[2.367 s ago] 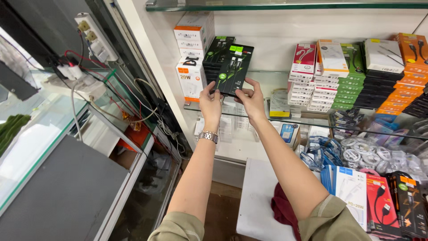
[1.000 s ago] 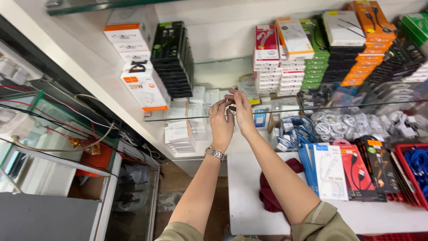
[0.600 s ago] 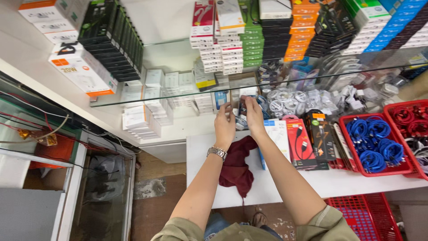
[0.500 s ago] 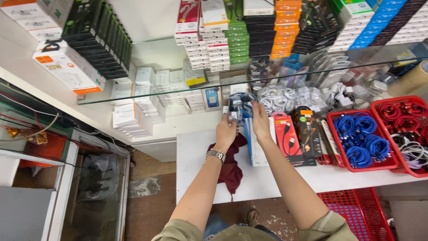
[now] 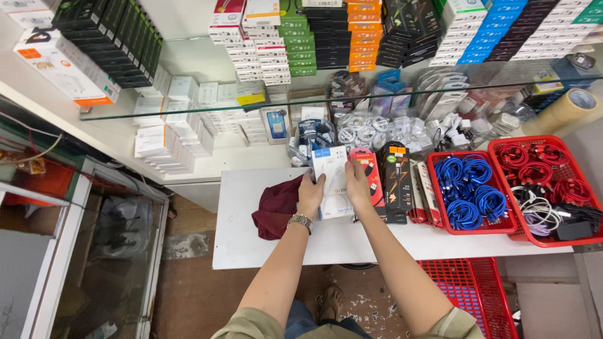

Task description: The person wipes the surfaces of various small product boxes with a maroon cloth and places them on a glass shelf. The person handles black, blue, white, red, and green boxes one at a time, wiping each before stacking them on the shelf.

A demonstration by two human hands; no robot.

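In the head view, we see both hands meeting on 1 white retail box [image 5: 331, 182] that lies flat on the white counter [image 5: 264, 245], at the front of a row of packaged cables. Our left hand [image 5: 311, 196], with a metal watch [image 5: 301, 221] on its wrist, lies over the box's left edge; its grip looks closed on that edge, fingers curled on top. Our right hand [image 5: 358, 187] lies along the right edge, fingers bent over it, so the grip there also reads as closed on the box.

The relation that matters: the box sits between the 2 hands, its long axis running away from us toward the shelves, roughly in line with both forearms. Neither hand is nearer; each touches its own long side.

Just left of the left hand, touching or nearly touching the box, lies a crumpled maroon cloth [image 5: 276, 207]. Just right of the right hand stand a red-and-black cable pack [image 5: 372, 177] and a black cable pack [image 5: 397, 176]. Farther right, a red basket [image 5: 436, 207] holds coiled blue cables [image 5: 471, 188].
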